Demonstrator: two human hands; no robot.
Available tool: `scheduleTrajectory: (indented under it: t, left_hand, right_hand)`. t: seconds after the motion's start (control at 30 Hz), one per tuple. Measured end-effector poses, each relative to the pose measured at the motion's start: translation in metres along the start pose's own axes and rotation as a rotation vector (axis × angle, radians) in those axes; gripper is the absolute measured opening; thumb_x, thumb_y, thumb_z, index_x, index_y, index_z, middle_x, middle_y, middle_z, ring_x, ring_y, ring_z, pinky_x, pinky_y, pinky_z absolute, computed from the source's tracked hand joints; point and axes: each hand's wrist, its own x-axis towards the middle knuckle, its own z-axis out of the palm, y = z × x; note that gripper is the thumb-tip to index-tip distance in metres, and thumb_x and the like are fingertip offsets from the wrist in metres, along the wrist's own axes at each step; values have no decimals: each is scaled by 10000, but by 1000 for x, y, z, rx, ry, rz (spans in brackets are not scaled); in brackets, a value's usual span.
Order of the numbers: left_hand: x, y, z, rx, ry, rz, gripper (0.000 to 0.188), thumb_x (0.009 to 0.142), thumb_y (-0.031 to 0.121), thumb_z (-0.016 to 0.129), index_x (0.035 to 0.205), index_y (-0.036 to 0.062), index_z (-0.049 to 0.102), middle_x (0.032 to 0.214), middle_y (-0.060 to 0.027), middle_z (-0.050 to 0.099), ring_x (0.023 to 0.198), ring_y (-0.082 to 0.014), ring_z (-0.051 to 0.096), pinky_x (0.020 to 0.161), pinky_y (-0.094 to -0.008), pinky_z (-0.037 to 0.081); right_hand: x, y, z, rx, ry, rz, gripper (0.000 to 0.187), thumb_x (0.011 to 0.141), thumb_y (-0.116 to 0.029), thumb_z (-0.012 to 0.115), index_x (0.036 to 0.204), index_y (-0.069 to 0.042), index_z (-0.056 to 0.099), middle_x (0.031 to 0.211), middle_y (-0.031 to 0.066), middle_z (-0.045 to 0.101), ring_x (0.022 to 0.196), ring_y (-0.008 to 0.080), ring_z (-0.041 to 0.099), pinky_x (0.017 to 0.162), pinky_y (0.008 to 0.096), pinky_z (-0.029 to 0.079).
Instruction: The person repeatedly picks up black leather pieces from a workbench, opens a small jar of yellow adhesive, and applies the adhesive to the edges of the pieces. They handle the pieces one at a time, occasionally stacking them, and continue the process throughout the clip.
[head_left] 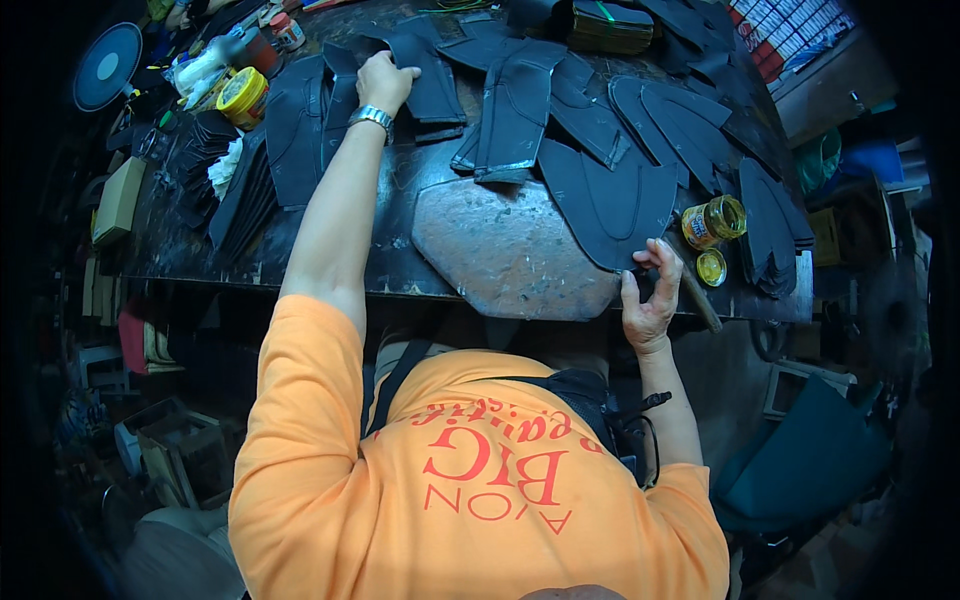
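Note:
My left hand (386,84), a metal watch on its wrist, is stretched out to the far left part of the table. Its fingers are bent over the upper edge of a black boot-upper piece (430,85) and look closed on it, though the fingertips are partly hidden. At the table's near edge my right hand (652,300) is open, thumb and fingers apart. Close to its thumb is the curved lower edge of a large black cut piece (610,205) with a pale line marked on it. That piece partly overlaps a worn, many-sided board (500,250).
More black pieces (515,105) cover the table (390,265), with fanned stacks (245,205) at left. Right of my right hand are an open yellow glue jar (712,222), its lid (711,267) and a wooden-handled tool (700,300). A yellow tub (242,98) stands far left.

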Motion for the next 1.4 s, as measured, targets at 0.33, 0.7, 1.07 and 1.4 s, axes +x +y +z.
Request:
scheduleTrajectory:
  t: [0.33, 0.7, 1.07, 1.4]
  left_hand:
    - [-104, 4, -75, -1448, -153, 125, 317, 870, -3, 740, 1177, -9, 660, 1112, -88, 715, 982, -183, 692, 895, -309, 553]
    - [-273, 60, -36, -1681, -799, -357, 113, 954, 9, 599, 1046, -5, 664, 1021, -92, 694, 962, -189, 684, 889, -434, 598]
    - [-282, 68, -38, -1828, -1039, -368, 239, 1020, 89, 485, 1058, -43, 680, 1100, -127, 697, 1011, -249, 691, 916, -506, 589]
    - [-289, 73, -37, -1856, -1108, -417, 261, 1034, 110, 483, 1112, -80, 644, 1136, -147, 678, 1020, -323, 694, 942, -472, 575]
  right_hand:
    - [45, -10, -65, -81, 148, 39, 481, 1074, -385, 400, 1117, -4, 691, 1200, 157, 562, 1110, 271, 549, 1007, 372, 414]
    - [122, 42, -126, -799, -265, 55, 454, 1017, -456, 508, 960, -115, 803, 1227, 138, 649, 1250, 325, 496, 1081, 451, 352]
    - [95, -4, -108, -821, 65, 67, 172, 886, -116, 635, 999, -78, 760, 1166, 153, 632, 1121, 322, 573, 986, 439, 445]
    - [65, -67, -56, -70, -79, 149, 505, 741, 168, 504, 1100, -89, 750, 1264, 115, 554, 1103, 239, 583, 1006, 334, 428]
